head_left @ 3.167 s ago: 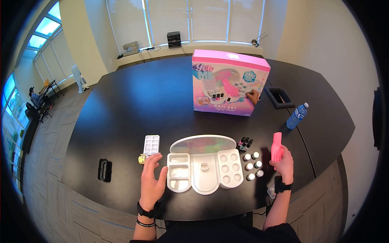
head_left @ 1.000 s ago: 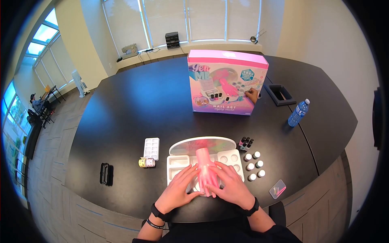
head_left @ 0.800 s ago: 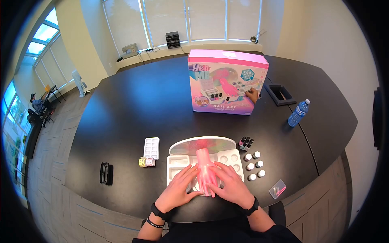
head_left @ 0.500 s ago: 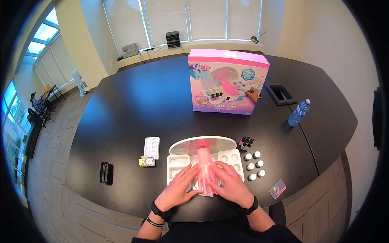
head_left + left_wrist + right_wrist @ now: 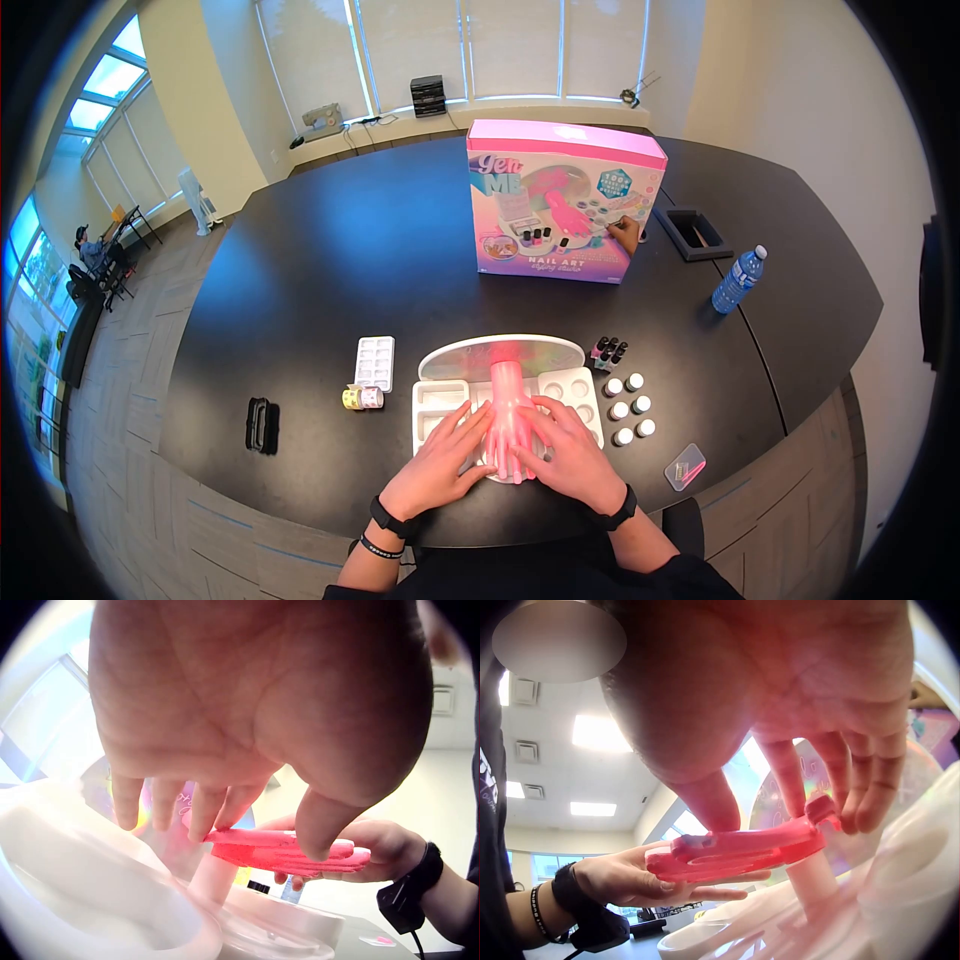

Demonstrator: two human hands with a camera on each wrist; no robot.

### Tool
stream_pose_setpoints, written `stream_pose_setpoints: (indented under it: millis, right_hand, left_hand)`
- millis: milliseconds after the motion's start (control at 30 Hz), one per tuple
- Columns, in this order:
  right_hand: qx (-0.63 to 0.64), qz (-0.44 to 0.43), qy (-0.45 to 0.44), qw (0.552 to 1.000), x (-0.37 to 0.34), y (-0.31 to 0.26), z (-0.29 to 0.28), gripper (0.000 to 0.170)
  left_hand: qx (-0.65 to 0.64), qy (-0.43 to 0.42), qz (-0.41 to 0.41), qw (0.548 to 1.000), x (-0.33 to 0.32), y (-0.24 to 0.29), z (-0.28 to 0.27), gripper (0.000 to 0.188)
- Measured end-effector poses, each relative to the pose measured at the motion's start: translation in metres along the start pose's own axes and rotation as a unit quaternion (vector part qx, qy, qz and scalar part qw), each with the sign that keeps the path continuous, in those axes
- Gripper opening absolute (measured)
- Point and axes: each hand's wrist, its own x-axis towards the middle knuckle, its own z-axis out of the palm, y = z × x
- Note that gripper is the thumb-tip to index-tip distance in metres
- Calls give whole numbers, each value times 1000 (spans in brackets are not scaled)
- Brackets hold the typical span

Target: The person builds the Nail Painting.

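A pink plastic model hand [image 5: 508, 425] lies fingers toward me over the white nail-art station [image 5: 428, 400], its wrist end toward the mirror [image 5: 450, 360]. Beneath it, a white post [image 5: 212, 879] rises from the station. My left hand [image 5: 437, 462] touches the model's left side with fairly straight, spread fingers, the thumb near its fingertips. On the opposite side my right hand [image 5: 578, 462] presses similarly; in the right wrist view its thumb sits on the model's fingers and its fingertips meet the model's thumb. The station's middle section is mostly hidden below.
Several white-capped pots [image 5: 619, 411] and small black-capped polish bottles [image 5: 607, 352] stand to the right, near a clear case [image 5: 685, 467]. To the left are tape rolls [image 5: 362, 398], a white tray [image 5: 375, 362] and a black object [image 5: 262, 426]. A product box [image 5: 560, 205] and water bottle [image 5: 738, 279] stand farther back.
Earlier my right hand held the model hand at the right and my left was beside the station. Both then came to the model over the station; since then it has shifted only slightly.
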Motion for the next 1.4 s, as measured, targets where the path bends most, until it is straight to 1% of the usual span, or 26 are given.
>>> stream_pose_setpoints:
  millis: [33,467,567,633,767,867,900,933,1167,1233,1400]
  right_hand:
    - [14,1,-13,1000,0,0,-1,56]
    - [35,27,-25,999,-2,-6,-3,54]
    - [34,12,-10,999,-2,-5,-3,52]
    - [16,9,17,1000,-2,-8,-5,47]
    - [26,17,17,999,-2,-8,-5,47]
    - [18,5,17,1000,-3,-9,-6,47]
    - [31,12,1,999,-3,-9,-6,48]
    - [44,19,-16,999,-3,-9,-6,49]
    - [22,40,-30,999,-3,-6,-3,52]
    - [-22,-6,21,1000,-4,-1,2,51]
    - [-19,4,11,1000,-4,-1,3,53]
  left_hand:
    - [2,-1,-1,1000,0,0,-1,84]
    - [-17,-21,-2,1000,-1,0,-5,87]
    - [-16,-24,0,1000,-1,0,-5,87]
    - [-21,-26,-1,999,0,1,-6,88]
    - [-18,-30,-2,999,-1,1,-5,88]
    - [-19,-29,-3,999,-3,2,-6,88]
    - [-19,-29,-3,999,-3,2,-6,88]
    - [-16,-28,-3,999,-3,2,-7,87]
    - [-3,-2,6,1000,1,-1,-3,87]
    - [-4,6,5,1000,2,0,-2,87]
    - [0,24,2,1000,3,0,-1,85]
